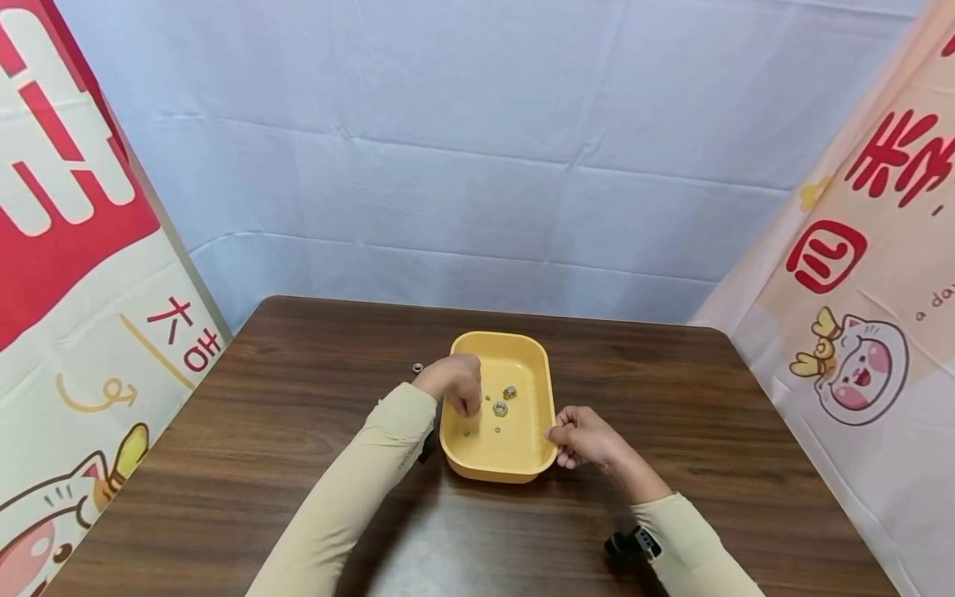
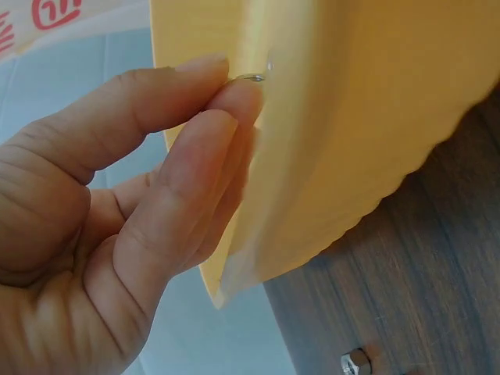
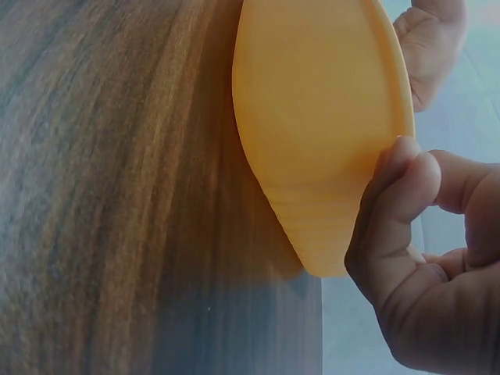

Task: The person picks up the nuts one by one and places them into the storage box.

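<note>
A yellow plastic tray [image 1: 525,444] sits on the table, with two larger metal nuts, one of them a hex nut [image 1: 501,409], and several tiny metal pieces on its floor. Over the tray's left side is my left hand [image 1: 455,383]. Its thumb and forefinger pinch a small metal nut [image 2: 251,77], mostly covered by the fingertips, close to the tray wall in the left wrist view. My right hand [image 1: 587,437] grips the tray's right rim near the front corner, thumb on the rim and fingers curled against the outer wall.
Left of the tray, a loose nut [image 1: 418,367] lies on the dark wooden table [image 1: 671,390]. A pale cloth [image 1: 477,166] hangs behind the table, and printed cloths hang at both sides.
</note>
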